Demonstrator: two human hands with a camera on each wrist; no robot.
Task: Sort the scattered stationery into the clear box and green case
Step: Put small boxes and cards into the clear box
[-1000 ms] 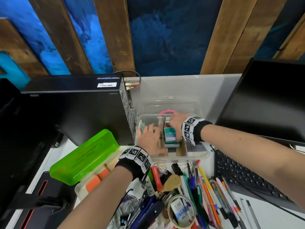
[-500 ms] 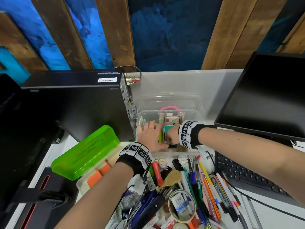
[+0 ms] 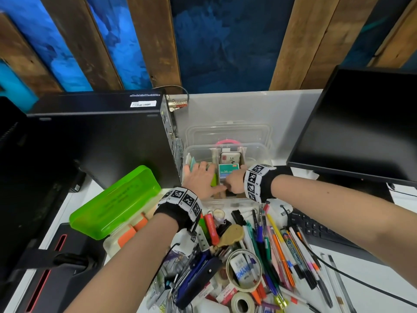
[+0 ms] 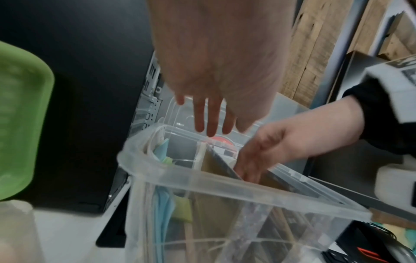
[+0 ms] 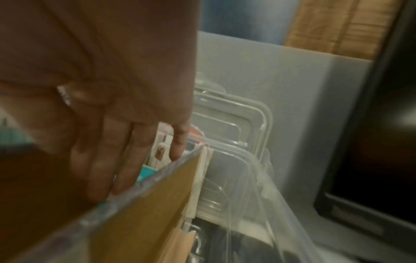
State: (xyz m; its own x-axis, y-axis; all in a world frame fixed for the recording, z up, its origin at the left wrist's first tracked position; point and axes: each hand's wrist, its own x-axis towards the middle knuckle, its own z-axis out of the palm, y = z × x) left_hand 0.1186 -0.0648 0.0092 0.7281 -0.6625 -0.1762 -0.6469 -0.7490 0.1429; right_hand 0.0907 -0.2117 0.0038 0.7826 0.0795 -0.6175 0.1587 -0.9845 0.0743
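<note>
Both hands slid back toward the near wall of the clear box (image 3: 259,150) since the frame 1 second ago, when the right hand was deeper in over the teal packet (image 3: 229,171). The left hand (image 3: 199,180) lay flat with its fingers spread over the left part of the box. The right hand (image 3: 234,184) reached down into the middle part beside a cardboard divider (image 5: 144,204); its fingers looked loosely bent, and I could not tell if they held anything.

Some sorting was done. The box stood at the far edge of the desk and already held the teal packet, a small white pack (image 3: 230,158), a pink ring (image 3: 226,142) and some papers. The green case (image 3: 115,199) stood open near the left edge of the desk, with orange blocks (image 3: 132,232) inside.

Most of the job looked left. A big heap of pens (image 3: 282,249), tape rolls (image 3: 242,268) and a dark blue stapler (image 3: 196,279) lay along the near edge of the desk.
</note>
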